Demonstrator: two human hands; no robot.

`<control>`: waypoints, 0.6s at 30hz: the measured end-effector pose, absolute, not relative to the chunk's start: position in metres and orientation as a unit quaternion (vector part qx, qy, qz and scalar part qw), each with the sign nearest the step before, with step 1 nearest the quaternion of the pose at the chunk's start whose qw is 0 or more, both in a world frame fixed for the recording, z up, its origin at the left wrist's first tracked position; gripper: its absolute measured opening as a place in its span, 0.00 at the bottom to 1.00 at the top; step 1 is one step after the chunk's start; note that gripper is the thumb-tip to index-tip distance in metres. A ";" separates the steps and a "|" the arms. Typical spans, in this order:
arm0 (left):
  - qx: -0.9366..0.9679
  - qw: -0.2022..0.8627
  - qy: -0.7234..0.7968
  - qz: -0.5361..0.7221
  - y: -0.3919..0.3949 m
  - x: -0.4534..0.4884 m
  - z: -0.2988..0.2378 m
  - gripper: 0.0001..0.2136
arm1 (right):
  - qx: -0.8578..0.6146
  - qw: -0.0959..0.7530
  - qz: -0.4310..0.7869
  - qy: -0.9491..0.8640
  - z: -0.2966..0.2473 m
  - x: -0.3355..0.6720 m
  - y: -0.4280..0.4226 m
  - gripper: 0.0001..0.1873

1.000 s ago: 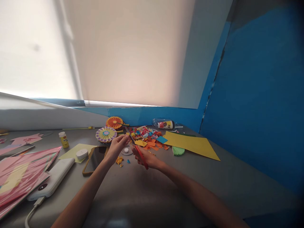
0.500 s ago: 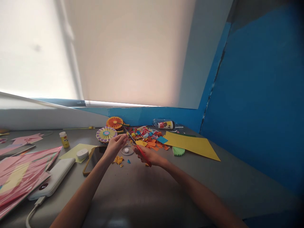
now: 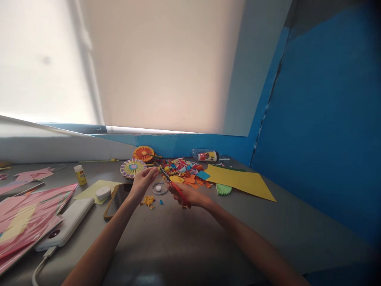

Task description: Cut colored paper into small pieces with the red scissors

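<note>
head: paper scraps (image 3: pixel 181 170) on grey table (image 3: pixel 193 242), blue wall (image 3: pixel 315 119)

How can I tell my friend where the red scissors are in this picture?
Find the big yellow paper sheet on the grey table, then look left to the heap of coloured paper scraps. Right by the heap, the right hand holds the red-handled scissors. Their thin dark blades point up toward the heap, and the scraps around them are only paper.

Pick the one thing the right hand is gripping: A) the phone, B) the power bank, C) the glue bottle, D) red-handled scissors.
D: the right hand closes around the red handles of the scissors, with the blades pointing away from the person.
</note>
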State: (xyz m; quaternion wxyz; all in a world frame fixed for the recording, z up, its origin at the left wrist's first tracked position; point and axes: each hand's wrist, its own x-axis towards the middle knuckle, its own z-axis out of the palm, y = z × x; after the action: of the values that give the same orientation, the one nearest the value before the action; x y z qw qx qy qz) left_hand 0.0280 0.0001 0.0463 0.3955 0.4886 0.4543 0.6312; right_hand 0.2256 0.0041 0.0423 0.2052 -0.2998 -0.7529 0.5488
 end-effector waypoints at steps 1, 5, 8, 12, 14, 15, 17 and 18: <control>0.491 0.392 0.454 0.632 0.000 0.028 0.046 0.21 | -0.303 0.204 0.544 -0.755 0.042 0.226 0.004 0.22; 0.499 0.386 0.447 0.634 0.002 0.025 0.044 0.22 | -0.311 0.198 0.531 -0.763 0.043 0.227 0.005 0.23; 0.515 0.372 0.447 0.630 0.002 0.024 0.043 0.21 | -0.314 0.187 0.518 -0.773 0.043 0.230 0.009 0.22; 0.526 0.356 0.451 0.627 0.001 0.023 0.043 0.21 | -0.318 0.173 0.514 -0.777 0.038 0.238 0.017 0.21; 0.527 0.345 0.448 0.634 0.001 0.023 0.043 0.21 | -0.325 0.170 0.519 -0.772 0.035 0.239 0.020 0.21; 0.528 0.339 0.446 0.639 0.001 0.023 0.043 0.20 | -0.328 0.170 0.522 -0.769 0.034 0.239 0.021 0.21; 0.522 0.330 0.443 0.650 0.002 0.024 0.043 0.21 | -0.329 0.177 0.528 -0.762 0.034 0.237 0.021 0.23; 0.516 0.332 0.442 0.654 0.002 0.024 0.043 0.21 | -0.327 0.183 0.532 -0.760 0.034 0.235 0.019 0.24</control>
State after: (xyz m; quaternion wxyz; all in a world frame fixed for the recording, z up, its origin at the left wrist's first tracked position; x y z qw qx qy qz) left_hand 0.0238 0.0021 0.0432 0.3323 0.5155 0.4424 0.6543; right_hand 0.2353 0.0192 0.0343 0.1828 -0.3268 -0.7597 0.5316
